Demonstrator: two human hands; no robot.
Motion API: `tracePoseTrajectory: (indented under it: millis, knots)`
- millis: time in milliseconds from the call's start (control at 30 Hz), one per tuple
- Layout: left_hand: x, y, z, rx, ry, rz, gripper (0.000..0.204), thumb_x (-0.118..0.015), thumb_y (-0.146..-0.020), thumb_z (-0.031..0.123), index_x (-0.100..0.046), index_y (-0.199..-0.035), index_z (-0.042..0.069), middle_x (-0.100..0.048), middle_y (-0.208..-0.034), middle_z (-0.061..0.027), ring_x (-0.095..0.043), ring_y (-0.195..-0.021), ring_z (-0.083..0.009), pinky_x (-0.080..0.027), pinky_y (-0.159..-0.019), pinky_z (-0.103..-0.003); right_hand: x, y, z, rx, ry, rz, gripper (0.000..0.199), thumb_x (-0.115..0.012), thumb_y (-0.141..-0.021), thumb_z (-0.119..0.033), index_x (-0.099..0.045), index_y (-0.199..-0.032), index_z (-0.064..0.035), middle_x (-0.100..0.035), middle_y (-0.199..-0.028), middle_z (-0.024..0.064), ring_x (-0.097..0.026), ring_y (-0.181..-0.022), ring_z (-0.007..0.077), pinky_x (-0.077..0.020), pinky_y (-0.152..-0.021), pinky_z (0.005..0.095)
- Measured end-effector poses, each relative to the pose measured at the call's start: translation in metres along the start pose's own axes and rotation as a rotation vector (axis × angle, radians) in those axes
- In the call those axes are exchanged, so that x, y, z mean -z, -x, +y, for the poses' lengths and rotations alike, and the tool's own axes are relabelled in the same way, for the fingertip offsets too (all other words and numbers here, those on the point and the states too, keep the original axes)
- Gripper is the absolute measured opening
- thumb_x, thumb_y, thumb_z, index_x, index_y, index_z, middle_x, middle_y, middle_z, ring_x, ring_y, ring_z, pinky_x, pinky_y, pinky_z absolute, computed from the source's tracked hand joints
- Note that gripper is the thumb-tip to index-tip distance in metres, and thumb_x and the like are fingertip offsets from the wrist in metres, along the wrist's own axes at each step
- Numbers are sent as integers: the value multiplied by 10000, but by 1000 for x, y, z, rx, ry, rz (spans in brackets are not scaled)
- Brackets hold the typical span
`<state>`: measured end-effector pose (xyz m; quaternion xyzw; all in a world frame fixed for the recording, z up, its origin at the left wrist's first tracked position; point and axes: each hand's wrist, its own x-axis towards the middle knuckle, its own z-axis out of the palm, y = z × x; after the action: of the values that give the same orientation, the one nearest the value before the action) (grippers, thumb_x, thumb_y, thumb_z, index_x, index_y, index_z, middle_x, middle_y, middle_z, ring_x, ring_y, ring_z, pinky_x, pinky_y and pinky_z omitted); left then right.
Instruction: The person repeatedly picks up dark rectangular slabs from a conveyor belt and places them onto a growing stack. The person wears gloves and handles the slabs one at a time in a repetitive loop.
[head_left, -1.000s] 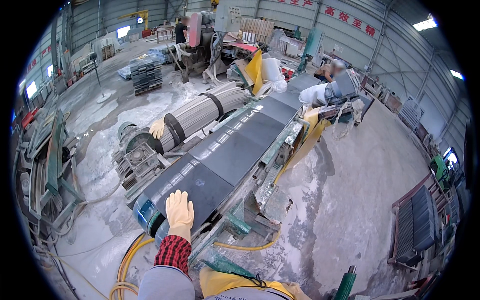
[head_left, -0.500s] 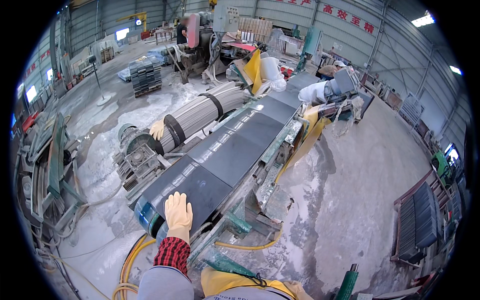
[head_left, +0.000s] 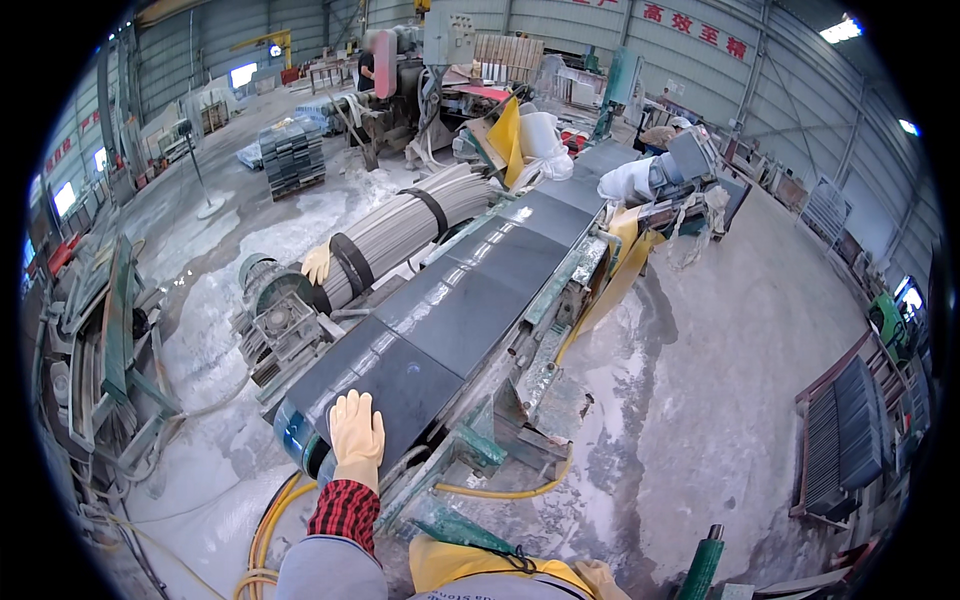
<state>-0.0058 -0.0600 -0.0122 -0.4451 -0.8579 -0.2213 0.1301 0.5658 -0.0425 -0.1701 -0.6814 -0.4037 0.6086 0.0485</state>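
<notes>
My left hand (head_left: 356, 437), in a cream rubber glove, lies palm down with fingers stretched on the nearest dark grey stone slab (head_left: 395, 375). That slab is at the near end of a roller-ended conveyor (head_left: 291, 432), with more slabs (head_left: 440, 300) end to end behind it. Nothing is held in this hand. At the lower edge, beside my yellow apron (head_left: 450, 562), only a cream-gloved part of my right hand (head_left: 598, 576) shows; its fingers are hidden.
Left of the conveyor are a motor (head_left: 277, 300) and a strapped bundle of pale strips (head_left: 395, 230) with a loose glove (head_left: 317, 262) on it. Yellow hoses (head_left: 262, 535) lie by the near end. Stacked slabs (head_left: 845, 440) stand at right. A person (head_left: 660, 135) is farther back.
The slabs appear to have slid slightly toward me along the conveyor. My left hand stays flat on the nearest slab, and the view has shifted a little.
</notes>
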Motion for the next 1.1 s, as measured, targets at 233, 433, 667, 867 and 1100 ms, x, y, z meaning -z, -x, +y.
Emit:
tracePoseTrajectory:
  millis: [233, 433, 667, 867, 1100]
  knots:
    - [4, 2, 2, -24, -6, 18, 377, -612, -905, 206, -586, -1244, 45, -553, -1362, -198, -475, -1279, -405, -348, -1100, -500, 0, -19, 23, -17, -314, 24, 252, -646, -941, -186, -709, -943, 58, -753, -948, 145, -710, -834, 238, -569, -773, 339]
    - [7, 6, 0, -35, -17, 31, 378, -617, -899, 197, -585, -1243, 44, -553, -1354, -195, -476, -1269, -402, -353, -1094, -499, 0, -18, 22, -41, -335, 47, 249, -660, -934, -172, -694, -977, 72, -742, -951, 177, -712, -821, 254, -580, -761, 347]
    - [5, 9, -6, -53, -36, 38, 380, -625, -890, 189, -583, -1237, 41, -553, -1346, -198, -475, -1264, -406, -359, -1085, -498, 1, -25, 28, 5, -352, 12, 358, -610, -941, -121, -582, -1164, 158, -720, -1005, 254, -729, -894, 353, -610, -801, 411]
    - [12, 10, -4, -56, -34, 33, 378, -627, -888, 186, -586, -1235, 40, -554, -1345, -202, -478, -1260, -410, -360, -1082, -498, 1, -28, 30, -1, -313, 17, 341, -620, -945, -208, -665, -1091, 96, -748, -995, 195, -740, -898, 281, -590, -776, 361]
    - [9, 15, -8, -37, -44, 25, 385, -615, -906, 192, -584, -1259, 41, -548, -1365, -206, -469, -1289, -412, -346, -1107, -497, 0, -31, 29, -45, -449, 37, 217, -644, -915, -105, -621, -975, 102, -706, -934, 247, -732, -893, 376, -601, -758, 438]
